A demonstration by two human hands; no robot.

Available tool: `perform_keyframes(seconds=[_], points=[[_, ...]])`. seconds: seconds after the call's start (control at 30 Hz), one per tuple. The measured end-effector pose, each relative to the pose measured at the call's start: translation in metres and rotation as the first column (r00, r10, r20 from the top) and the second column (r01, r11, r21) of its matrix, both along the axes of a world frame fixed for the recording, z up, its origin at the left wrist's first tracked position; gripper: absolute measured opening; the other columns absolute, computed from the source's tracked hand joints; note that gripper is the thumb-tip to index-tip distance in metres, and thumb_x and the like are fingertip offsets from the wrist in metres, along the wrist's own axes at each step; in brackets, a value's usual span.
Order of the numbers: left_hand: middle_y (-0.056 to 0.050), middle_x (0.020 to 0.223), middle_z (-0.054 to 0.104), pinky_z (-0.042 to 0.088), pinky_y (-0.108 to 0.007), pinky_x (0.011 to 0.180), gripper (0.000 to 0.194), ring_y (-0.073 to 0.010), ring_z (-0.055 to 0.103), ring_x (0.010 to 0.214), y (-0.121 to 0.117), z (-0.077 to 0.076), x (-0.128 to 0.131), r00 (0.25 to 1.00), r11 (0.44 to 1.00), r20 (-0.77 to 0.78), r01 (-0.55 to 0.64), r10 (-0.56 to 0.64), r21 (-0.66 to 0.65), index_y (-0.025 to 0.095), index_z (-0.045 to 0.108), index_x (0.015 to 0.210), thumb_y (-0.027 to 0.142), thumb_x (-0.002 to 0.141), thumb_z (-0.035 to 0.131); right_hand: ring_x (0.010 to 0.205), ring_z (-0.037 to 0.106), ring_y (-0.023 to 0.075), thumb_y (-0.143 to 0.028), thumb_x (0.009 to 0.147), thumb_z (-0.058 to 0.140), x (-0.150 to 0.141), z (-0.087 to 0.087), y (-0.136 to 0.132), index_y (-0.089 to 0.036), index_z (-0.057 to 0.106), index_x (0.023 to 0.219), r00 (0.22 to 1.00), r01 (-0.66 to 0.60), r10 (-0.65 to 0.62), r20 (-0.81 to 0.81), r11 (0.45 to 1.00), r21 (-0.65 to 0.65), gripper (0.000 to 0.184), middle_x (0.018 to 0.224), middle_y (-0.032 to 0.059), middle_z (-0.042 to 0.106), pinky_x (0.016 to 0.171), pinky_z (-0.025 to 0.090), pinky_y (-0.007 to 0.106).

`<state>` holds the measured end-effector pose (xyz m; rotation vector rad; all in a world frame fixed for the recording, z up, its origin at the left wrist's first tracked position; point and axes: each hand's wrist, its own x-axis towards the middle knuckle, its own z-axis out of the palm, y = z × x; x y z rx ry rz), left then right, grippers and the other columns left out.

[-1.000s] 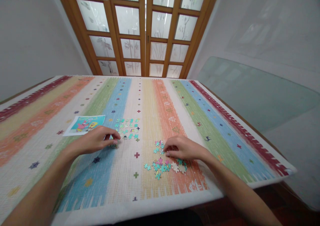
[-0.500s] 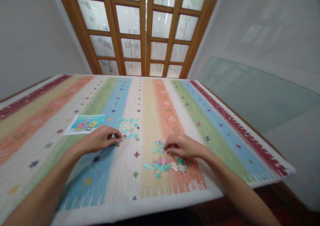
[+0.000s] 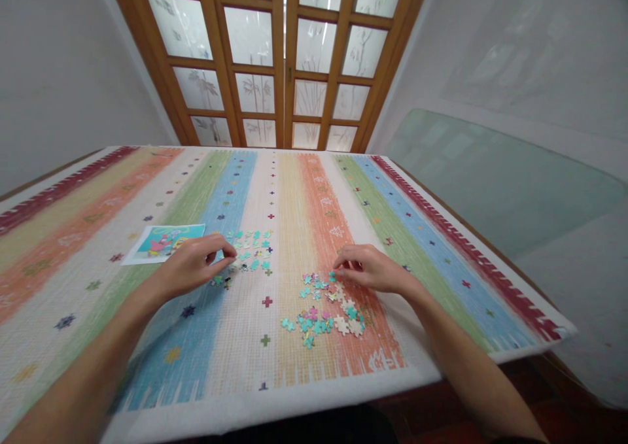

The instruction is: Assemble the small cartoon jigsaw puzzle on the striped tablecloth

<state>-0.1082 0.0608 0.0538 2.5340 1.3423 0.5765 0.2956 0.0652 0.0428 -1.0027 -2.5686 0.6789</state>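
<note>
Over the left edge of the rows of spread jigsaw pieces (image 3: 255, 251), my left hand (image 3: 196, 261) has its thumb and index finger pinched together. Whatever sits between those fingertips is hidden. My right hand (image 3: 373, 269) is at the upper right of a loose pile of jigsaw pieces (image 3: 318, 326), in teal, pink and cream. A small teal jigsaw piece (image 3: 332, 276) shows at its closed fingertips. Behind my left hand lies a picture card (image 3: 154, 244) with cartoon figures, partly covered by that hand.
A striped cloth (image 3: 240, 339) covers the table, whose front edge runs close to my body. Beyond the far edge stand wooden doors with glass panes (image 3: 284, 71). White walls rise on both sides, with a pale green panel (image 3: 490, 176) at the right.
My right hand has moved up and to the right off the pile, with a teal jigsaw piece at its fingertips. My left hand has shifted slightly up and left, uncovering some pieces below it.
</note>
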Motion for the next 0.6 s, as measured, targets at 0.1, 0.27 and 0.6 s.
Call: perform_keyframes(seconds=[0.1, 0.27, 0.6], points=[[-0.002, 0.077, 0.068, 0.041, -0.025, 0.063, 0.022, -0.0134, 0.054, 0.062, -0.005, -0.002, 0.012, 0.995, 0.996, 0.051, 0.085, -0.086, 0.023, 0.019, 0.069, 0.088, 0.031, 0.094, 0.051, 0.073, 0.058, 0.0134, -0.018, 0.092, 0.064, 0.005, 0.002, 0.002, -0.018, 0.071, 0.092, 0.999, -0.013, 0.015, 0.052, 0.999, -0.049, 0.007, 0.083, 0.0031, 0.069, 0.071, 0.043, 0.027], [-0.002, 0.077, 0.069, 0.046, -0.026, 0.066, 0.019, -0.0137, 0.062, 0.067, -0.019, -0.015, 0.037, 0.963, 0.969, 0.108, 0.244, -0.246, 0.039, 0.019, 0.067, 0.092, 0.022, 0.097, 0.049, 0.070, 0.058, 0.0123, -0.013, 0.085, 0.070, 0.004, 0.001, 0.002, -0.015, 0.072, 0.091, 0.990, -0.026, 0.050, 0.132, 0.983, -0.181, 0.007, 0.080, 0.0021, 0.067, 0.066, 0.042, 0.025], [-0.003, 0.069, 0.070, 0.042, -0.033, 0.056, 0.030, -0.0150, 0.060, 0.054, -0.065, -0.054, 0.097, 0.865, 0.864, 0.020, 0.502, -0.501, -0.037, 0.019, 0.067, 0.098, 0.023, 0.105, 0.038, 0.063, 0.053, 0.0107, -0.013, 0.086, 0.068, 0.000, -0.001, 0.000, -0.016, 0.071, 0.091, 0.981, -0.009, 0.051, 0.187, 0.975, -0.220, 0.006, 0.072, -0.0010, 0.063, 0.059, 0.038, 0.022]])
